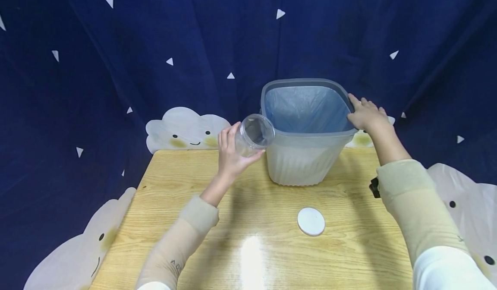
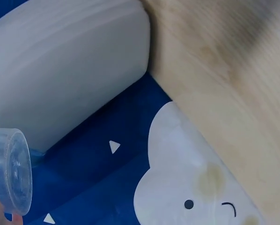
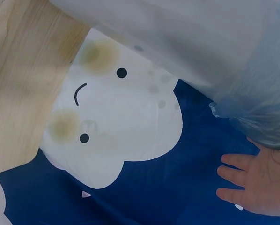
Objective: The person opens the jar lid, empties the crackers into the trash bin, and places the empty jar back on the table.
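My left hand [image 1: 230,152] grips a clear plastic jar [image 1: 252,135] round its side. The jar is tilted, its uncapped mouth close to the left rim of a trash bin [image 1: 297,158]; in the left wrist view, the jar's base [image 2: 19,171] shows at the left edge. The translucent bin has a grey rim and a bluish plastic bag [image 1: 308,108] lining it. My right hand [image 1: 366,114] touches the rim at the bin's right side, its fingers spread and fairly straight in the right wrist view. A white round lid [image 1: 311,221] lies flat on the table in front of the bin.
The wooden table [image 1: 186,238] has its far edge just behind the bin. Beyond hangs a dark blue curtain [image 1: 217,31] with white triangles and smiling clouds. A small black object [image 1: 374,187] shows beside the right sleeve.
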### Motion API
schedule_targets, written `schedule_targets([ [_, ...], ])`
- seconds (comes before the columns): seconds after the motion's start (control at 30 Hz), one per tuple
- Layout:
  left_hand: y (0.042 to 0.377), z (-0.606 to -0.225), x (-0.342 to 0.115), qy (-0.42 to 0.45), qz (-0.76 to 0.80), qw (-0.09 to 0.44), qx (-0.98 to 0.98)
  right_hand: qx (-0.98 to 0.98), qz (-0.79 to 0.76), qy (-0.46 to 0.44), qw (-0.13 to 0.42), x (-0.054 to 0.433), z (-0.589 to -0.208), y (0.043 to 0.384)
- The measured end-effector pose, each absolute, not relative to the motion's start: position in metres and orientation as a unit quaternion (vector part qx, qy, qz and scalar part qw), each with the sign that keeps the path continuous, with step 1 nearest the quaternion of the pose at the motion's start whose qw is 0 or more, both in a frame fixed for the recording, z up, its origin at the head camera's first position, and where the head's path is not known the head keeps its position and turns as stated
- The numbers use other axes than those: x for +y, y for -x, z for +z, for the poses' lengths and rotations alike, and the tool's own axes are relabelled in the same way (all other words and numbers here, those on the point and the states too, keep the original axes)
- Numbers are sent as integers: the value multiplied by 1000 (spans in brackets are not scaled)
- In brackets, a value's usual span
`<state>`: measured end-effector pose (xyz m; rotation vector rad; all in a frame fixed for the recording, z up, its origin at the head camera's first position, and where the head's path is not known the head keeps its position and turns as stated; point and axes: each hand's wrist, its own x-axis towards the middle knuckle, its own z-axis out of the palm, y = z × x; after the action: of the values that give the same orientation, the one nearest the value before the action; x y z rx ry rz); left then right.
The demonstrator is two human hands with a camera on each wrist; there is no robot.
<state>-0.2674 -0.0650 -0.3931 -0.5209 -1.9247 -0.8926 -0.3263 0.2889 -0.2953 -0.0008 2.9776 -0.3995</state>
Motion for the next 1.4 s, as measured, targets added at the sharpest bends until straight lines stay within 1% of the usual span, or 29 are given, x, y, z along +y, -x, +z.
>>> schedule_targets([
  [0.3, 259, -410, -66, 196, -400, 441, -780, 989, -131, 2, 64, 289, -296, 328],
  [0.57, 252, -423, -70, 194, -408, 439, -776, 988, -136, 1, 68, 288, -296, 328],
  [0.83, 241, -439, -72, 175, -416, 413, -791, 989, -135, 4, 66, 289, -296, 327],
  [1.4, 228, -472, -75, 164, -430, 383, -801, 989, -135, 4, 65, 288, -296, 327],
])
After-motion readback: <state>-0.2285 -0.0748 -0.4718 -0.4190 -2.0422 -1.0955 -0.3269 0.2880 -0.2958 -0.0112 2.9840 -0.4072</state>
